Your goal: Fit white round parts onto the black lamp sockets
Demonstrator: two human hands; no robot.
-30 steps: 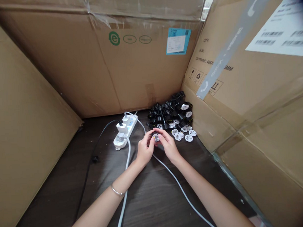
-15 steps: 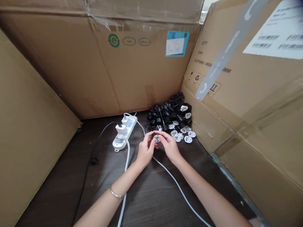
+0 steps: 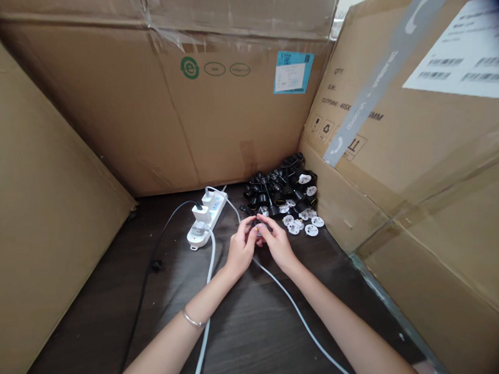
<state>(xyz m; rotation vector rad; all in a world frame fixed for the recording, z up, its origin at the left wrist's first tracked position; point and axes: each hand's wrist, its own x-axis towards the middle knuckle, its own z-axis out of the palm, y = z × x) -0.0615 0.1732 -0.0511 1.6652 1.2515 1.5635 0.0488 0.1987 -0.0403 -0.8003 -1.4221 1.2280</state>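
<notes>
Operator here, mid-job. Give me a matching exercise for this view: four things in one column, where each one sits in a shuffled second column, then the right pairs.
Things:
1. White power strip
2. Heap of black plug parts
3. Blue label
4. Metal bangle

Places:
A. On the far cardboard box
B. On the left wrist
C. On the dark tabletop, left of the left hand
D. In the corner against the right-hand cardboard box

Pairs: 1-C, 2-D, 3-A, 4-B
</notes>
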